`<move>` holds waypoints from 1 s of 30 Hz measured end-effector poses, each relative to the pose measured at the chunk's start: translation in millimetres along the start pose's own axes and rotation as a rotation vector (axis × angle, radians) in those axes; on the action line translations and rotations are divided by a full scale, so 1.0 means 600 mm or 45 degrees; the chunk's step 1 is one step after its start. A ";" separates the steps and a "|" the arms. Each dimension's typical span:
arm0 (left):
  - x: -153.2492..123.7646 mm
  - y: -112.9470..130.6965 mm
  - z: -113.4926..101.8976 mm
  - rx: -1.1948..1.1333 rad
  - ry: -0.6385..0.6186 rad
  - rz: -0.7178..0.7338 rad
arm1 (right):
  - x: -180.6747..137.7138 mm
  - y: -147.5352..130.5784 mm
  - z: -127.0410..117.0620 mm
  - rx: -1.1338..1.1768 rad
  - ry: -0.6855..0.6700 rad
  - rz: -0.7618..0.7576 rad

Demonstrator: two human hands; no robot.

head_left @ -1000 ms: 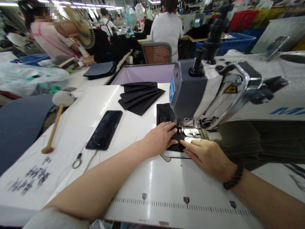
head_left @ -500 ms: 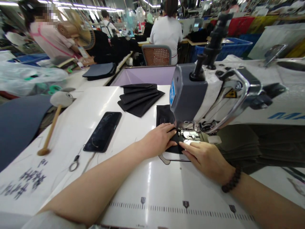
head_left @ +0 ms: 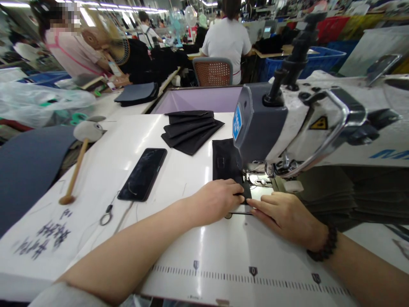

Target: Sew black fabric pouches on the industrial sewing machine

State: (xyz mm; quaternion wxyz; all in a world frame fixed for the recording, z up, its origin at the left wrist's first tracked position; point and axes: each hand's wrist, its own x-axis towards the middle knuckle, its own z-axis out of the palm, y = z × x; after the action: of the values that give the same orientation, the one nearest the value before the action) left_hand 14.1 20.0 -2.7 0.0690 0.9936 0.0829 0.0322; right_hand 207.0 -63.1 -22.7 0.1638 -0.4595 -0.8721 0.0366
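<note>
A black fabric piece lies flat on the white sewing table, its right edge under the needle area of the sewing machine. My left hand rests on the near part of this piece, fingers bent and thumb close to them, gripping it near the front edge. At the fabric's near right corner, the stretched index fingertip of my right hand touches or nearly touches it; the thumb is apart below and the other fingers are curled. The metal presser foot stands just beyond both hands.
Fanned black fabric pieces lie farther back. To the left are a phone with a ring strap and a round-headed mallet. Dark stacked pieces sit behind the machine bed at right. Co-workers sit beyond the table.
The fabric piece has shifted toward me, with more of it showing beyond my left hand. Both hands have moved slightly nearer, and the whole view has shifted a little.
</note>
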 end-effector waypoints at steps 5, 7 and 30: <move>0.001 -0.006 0.000 0.005 0.014 -0.048 | 0.001 0.000 0.004 -0.042 -0.029 0.032; 0.003 -0.010 0.002 0.014 0.020 -0.057 | 0.001 0.002 0.008 -0.051 -0.037 0.053; 0.027 -0.038 0.012 0.038 0.113 -0.195 | 0.015 0.001 0.018 -0.096 -0.031 0.282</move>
State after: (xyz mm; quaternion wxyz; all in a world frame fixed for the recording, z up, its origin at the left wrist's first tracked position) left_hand 27.0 44.0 -12.5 0.0526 0.9829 0.1622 0.0695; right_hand 199.4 -54.4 -30.9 0.1308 -0.5586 -0.8186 0.0271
